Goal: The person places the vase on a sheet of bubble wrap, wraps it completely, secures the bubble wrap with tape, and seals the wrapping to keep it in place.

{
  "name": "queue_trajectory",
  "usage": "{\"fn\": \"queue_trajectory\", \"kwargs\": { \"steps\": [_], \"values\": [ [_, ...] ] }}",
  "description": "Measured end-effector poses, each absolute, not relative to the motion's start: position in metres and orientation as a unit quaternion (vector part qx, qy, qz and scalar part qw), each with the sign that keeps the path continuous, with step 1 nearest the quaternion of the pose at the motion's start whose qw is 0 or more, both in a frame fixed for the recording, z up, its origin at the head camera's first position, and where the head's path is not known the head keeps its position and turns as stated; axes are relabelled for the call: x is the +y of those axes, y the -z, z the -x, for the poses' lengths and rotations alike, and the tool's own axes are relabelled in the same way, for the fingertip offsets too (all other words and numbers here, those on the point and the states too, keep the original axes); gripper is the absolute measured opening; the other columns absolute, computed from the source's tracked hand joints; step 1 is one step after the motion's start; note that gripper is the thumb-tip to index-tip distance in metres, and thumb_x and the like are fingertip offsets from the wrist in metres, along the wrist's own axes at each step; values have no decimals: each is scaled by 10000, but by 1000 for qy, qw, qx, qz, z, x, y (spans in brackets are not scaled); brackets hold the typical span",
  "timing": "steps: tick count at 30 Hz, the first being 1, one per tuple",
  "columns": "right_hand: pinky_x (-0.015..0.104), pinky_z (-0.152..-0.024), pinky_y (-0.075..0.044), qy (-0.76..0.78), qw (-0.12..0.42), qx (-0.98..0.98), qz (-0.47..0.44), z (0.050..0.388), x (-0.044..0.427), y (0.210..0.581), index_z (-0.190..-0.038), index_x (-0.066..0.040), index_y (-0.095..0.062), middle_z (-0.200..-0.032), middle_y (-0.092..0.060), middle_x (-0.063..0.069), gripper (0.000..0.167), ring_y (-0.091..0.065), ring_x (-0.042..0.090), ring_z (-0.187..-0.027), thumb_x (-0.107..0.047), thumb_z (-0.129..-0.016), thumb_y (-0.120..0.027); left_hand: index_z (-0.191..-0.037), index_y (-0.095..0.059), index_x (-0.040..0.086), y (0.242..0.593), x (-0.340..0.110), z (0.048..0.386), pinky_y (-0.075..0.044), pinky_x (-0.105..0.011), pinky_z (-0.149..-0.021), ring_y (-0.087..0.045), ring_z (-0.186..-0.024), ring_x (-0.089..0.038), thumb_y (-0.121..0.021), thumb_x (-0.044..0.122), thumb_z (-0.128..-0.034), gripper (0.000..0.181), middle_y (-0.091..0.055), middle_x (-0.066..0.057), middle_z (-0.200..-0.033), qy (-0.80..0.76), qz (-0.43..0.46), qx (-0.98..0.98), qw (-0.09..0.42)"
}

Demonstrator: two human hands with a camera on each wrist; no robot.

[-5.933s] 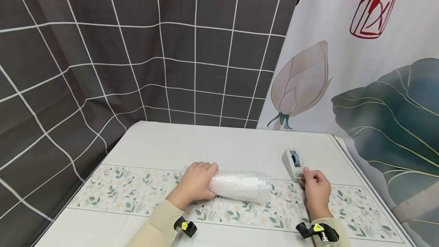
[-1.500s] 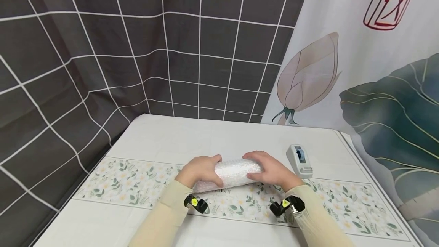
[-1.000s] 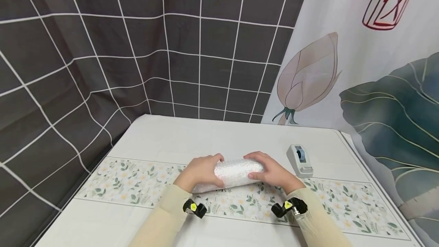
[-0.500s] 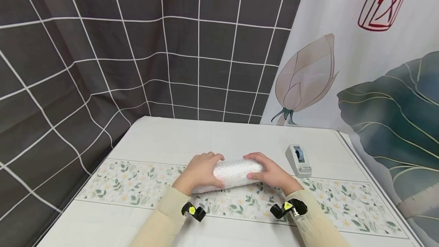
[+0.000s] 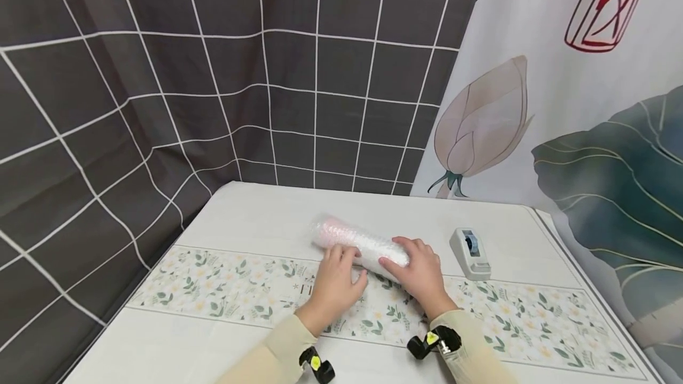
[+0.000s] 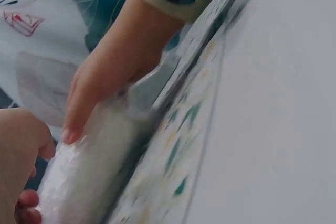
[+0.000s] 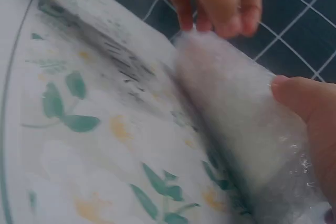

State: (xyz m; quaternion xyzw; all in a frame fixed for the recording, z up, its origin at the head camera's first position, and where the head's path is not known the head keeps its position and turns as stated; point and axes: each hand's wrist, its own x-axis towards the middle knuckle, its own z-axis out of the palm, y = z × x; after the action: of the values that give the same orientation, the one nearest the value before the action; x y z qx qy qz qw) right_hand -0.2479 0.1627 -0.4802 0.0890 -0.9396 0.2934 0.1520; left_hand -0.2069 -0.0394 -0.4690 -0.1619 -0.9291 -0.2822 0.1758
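Observation:
A bubble-wrapped roll (image 5: 363,243) lies slantwise on the table, its far left end showing pink through the wrap. My right hand (image 5: 421,271) grips the near right end, with the thumb (image 7: 294,95) on the near side and fingers over the far side. At the near side of the roll is my left hand (image 5: 336,286), its fingers bent loosely and fingertips by the wrap. In the right wrist view the left fingers (image 7: 231,9) hover at the pink end without gripping it. The left wrist view is blurred.
To the right of the roll stands a white tape dispenser (image 5: 469,253) with a blue core. The table (image 5: 256,212) carries a floral band across it. A dark grid curtain (image 5: 240,76) and a lotus-print curtain (image 5: 480,105) hang behind.
Earlier the right hand left the tape dispenser and both hands held the roll. Since half a second ago the roll has turned, its left end swinging away; the left hand has let go and come nearer.

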Motion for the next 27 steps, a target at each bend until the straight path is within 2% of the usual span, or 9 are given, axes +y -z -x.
{"fn": "queue_trajectory", "kwargs": {
  "steps": [3, 6, 10, 14, 18, 21, 27],
  "values": [
    [557, -920, -405, -278, 183, -942, -50, 245, 157, 485, -1328, -110, -612, -1157, -614, 190, 655, -557, 399, -1035, -547, -856, -730, -1342, -568, 104, 478, -28, 201, -450, -436, -1055, -552, -1217, -257, -650, 253, -931, 445, -577, -72, -1291, 379, 158, -906, 97],
    [537, -858, -446, -290, 211, -933, -26, 244, 153, 490, -1342, -87, -571, -1158, -604, 209, 669, -538, 410, -1010, -534, -866, -717, -1471, -477, 108, 486, -20, 198, -391, -450, -1128, -501, -1347, -280, -624, 269, -954, 561, -525, -89, -1441, 426, 174, -886, 44],
    [528, -808, -461, -316, 247, -916, -26, 241, 154, 498, -1311, -76, -567, -1171, -615, 201, 569, -532, 396, -995, -464, -911, -678, -1535, -413, 116, 493, -18, 198, -365, -439, -1150, -454, -1397, -272, -621, 292, -965, 631, -451, -74, -1519, 436, 199, -877, 37],
    [553, -854, -455, -332, 260, -906, -34, 237, 156, 502, -1286, -61, -580, -1199, -613, 201, 463, -536, 396, -1045, -413, -985, -573, -1556, -394, 164, 496, -20, 201, -427, -423, -1100, -517, -1321, -273, -606, 316, -978, 635, -396, -60, -1533, 463, 201, -863, 24],
    [567, -885, -455, -340, 255, -905, -38, 234, 154, 503, -1299, -32, -567, -1207, -600, 210, 474, -536, 403, -1089, -405, -1011, -518, -1558, -375, 152, 496, -23, 208, -439, -359, -1090, -511, -1332, -274, -589, 291, -994, 619, -337, -86, -1544, 516, 201, -832, -3],
    [569, -882, -463, -343, 260, -901, -46, 231, 151, 503, -1290, -2, -565, -1183, -591, 213, 473, -542, 405, -1080, -378, -1006, -526, -1555, -354, 128, 497, -25, 214, -384, -329, -1134, -438, -1409, -270, -578, 279, -1005, 613, -314, -98, -1557, 542, 198, -817, -19],
    [531, -805, -489, -353, 275, -892, -70, 227, 146, 506, -1296, 19, -561, -1112, -566, 188, 470, -547, 351, -990, -348, -1003, -538, -1582, -298, 161, 498, -31, 227, -352, -372, -1159, -421, -1425, -255, -558, 337, -1002, 659, -314, -73, -1604, 514, 190, -836, -23]
  ]
}}
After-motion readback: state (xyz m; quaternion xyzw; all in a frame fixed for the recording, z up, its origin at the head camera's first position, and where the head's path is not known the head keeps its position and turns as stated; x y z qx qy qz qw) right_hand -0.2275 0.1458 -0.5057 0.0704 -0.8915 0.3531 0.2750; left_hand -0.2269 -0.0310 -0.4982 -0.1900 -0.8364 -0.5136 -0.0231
